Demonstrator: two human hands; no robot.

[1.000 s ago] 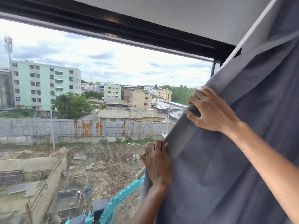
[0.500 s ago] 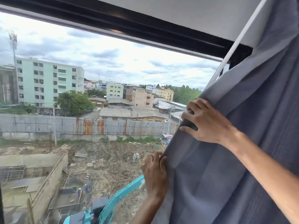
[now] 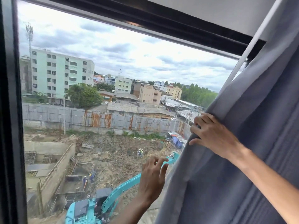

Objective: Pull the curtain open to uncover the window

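Note:
A grey-blue curtain (image 3: pixel 252 143) is bunched at the right side of the view, hanging from a white rail. My right hand (image 3: pixel 212 135) grips the curtain's leading edge at mid height, fingers wrapped around the fold. My left hand (image 3: pixel 152 178) floats lower and to the left, fingers spread, just clear of the fabric edge and holding nothing. The window (image 3: pixel 113 65) is uncovered across most of the view and shows a construction site and buildings outside.
A dark window frame post (image 3: pixel 11 120) runs down the left edge. The black top frame (image 3: pixel 145 15) and white ceiling slant across the top. The white curtain rail (image 3: pixel 252 44) runs up to the right.
My left hand has let go of the curtain edge and opened. My right hand has drawn the curtain further right, uncovering more glass. The left frame post has come into view.

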